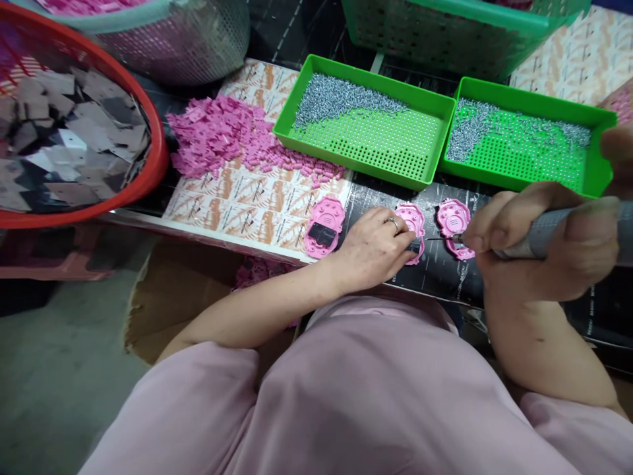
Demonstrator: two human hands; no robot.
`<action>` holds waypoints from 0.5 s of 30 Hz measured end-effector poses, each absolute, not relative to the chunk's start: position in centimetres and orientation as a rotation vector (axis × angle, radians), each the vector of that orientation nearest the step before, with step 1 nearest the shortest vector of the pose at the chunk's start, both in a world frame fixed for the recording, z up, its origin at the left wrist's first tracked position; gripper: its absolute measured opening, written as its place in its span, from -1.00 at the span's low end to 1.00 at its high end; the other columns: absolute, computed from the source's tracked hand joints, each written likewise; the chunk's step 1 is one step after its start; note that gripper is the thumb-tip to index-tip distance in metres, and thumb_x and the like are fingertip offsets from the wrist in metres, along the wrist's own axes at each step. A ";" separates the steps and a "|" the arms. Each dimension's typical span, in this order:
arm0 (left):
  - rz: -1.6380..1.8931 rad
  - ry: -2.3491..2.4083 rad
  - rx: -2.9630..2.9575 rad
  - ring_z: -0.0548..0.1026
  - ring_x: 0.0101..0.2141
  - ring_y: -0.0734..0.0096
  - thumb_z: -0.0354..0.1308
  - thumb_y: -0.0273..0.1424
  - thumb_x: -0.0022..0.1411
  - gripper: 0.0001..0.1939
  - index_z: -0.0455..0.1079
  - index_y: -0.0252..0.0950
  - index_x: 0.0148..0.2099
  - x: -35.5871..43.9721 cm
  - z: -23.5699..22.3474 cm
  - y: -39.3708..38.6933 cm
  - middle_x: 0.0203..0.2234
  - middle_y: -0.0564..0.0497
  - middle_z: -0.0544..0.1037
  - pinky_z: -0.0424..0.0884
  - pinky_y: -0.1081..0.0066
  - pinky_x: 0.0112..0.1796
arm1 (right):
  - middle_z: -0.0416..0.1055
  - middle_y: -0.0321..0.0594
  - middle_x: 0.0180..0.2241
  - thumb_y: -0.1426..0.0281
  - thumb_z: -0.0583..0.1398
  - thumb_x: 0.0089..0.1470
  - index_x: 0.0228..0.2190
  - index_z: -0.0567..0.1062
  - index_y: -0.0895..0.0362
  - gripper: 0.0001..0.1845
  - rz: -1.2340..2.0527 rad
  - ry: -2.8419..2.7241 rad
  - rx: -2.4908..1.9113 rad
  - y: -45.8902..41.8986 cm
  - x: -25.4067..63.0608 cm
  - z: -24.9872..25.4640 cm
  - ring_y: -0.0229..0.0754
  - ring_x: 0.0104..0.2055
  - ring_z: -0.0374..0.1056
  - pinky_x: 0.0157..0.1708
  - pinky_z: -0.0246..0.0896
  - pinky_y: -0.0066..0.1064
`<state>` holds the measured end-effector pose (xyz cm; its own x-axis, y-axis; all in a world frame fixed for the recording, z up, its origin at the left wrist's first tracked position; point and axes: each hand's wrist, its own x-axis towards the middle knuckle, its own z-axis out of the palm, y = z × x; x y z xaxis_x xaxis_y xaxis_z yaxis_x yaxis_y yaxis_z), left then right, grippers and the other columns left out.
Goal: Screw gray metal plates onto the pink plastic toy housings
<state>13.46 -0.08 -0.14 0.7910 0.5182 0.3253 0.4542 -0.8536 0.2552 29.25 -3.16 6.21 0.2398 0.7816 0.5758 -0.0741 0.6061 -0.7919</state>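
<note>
My left hand (pixel 373 251), with a ring on one finger, rests bent over a pink plastic shell (pixel 412 218) on the dark work surface. Its fingertips are closed on the shell's edge by a small dark plate (pixel 413 245). Wrapped round a grey electric screwdriver (pixel 537 237) is my right hand (pixel 524 227). The thin bit (pixel 438 239) points left at the plate, passing over a second pink shell (pixel 453 221); whether its tip touches is unclear. Left of my left hand lies a third pink shell (pixel 325 226) with a black plate in it.
Two green trays (pixel 356 148) (pixel 524 168) hold many small screws. Small pink parts (pixel 217 135) are heaped at left. A red basket (pixel 157 148) holds thin metal plates. Pale (pixel 198 39) and green (pixel 445 39) baskets stand behind. A blurred hand (pixel 618 155) shows at the right edge.
</note>
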 end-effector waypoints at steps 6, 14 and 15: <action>0.616 0.805 2.761 0.45 -0.15 0.23 0.11 -0.30 0.33 -0.75 0.50 -0.38 -0.14 13.4 -0.5 -0.5 -0.27 -0.09 0.56 0.40 0.28 -0.08 | 0.07 -0.37 -0.73 0.26 0.17 0.10 -0.70 0.30 0.04 -0.62 0.633 -1.183 -0.774 -3.0 28.9 5.8 -0.31 -0.74 0.08 -0.84 -0.12 -0.38; 0.571 0.805 2.792 0.44 -0.17 0.18 0.15 -0.29 0.30 -0.74 0.51 -0.42 -0.19 13.7 -0.3 -0.6 -0.33 -0.10 0.54 0.40 0.28 -0.10 | 0.06 -0.36 -0.75 0.22 0.17 0.09 -0.77 0.20 0.08 -0.50 0.623 -1.186 -0.839 -2.9 28.7 5.7 -0.32 -0.75 0.10 -0.82 -0.11 -0.39; 0.568 0.804 2.794 0.44 -0.17 0.18 0.16 -0.29 0.30 -0.74 0.51 -0.42 -0.20 13.7 -0.3 -0.6 -0.33 -0.10 0.54 0.40 0.28 -0.09 | 0.05 -0.37 -0.75 0.22 0.18 0.09 -0.78 0.19 0.08 -0.49 0.629 -1.174 -0.840 -2.9 28.7 5.7 -0.32 -0.75 0.10 -0.83 -0.10 -0.40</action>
